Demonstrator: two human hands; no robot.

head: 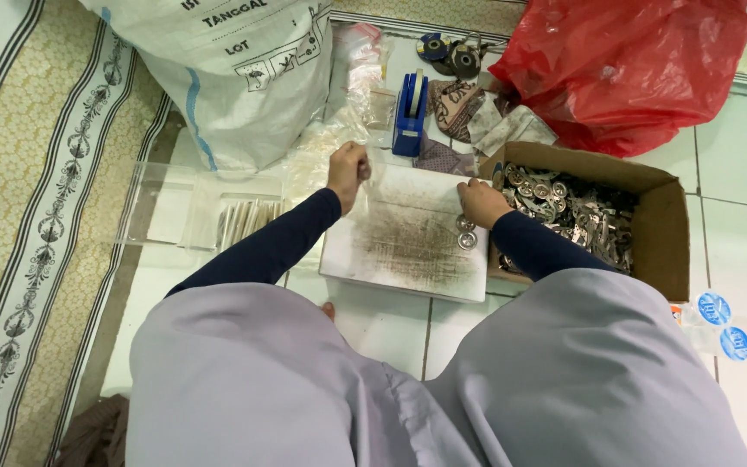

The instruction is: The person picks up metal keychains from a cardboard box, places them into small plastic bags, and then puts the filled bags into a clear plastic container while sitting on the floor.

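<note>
To the left of our left hand (347,170) lies a clear plastic tray (162,207) on the floor, with a row of thin pale packets (248,220) in it. Above it leans a big white woven sack (226,69), its contents hidden.

Our left hand is curled into a loose fist at the far left corner of the white board (408,238), pinching something small that we cannot make out. Just past it lie clear plastic bags (339,130) and a blue tape dispenser (410,112).

Our right hand (480,201) rests closed at the board's right edge, fingertips on a few round metal pieces (465,233) set there. We judge the work well short of finished: only those few pieces sit out.

Right of that hand, touching the board, a cardboard box (663,233) holds a deep heap of metal parts (577,216). Beyond it a red plastic bag (624,60) bulges, contents unseen.
</note>
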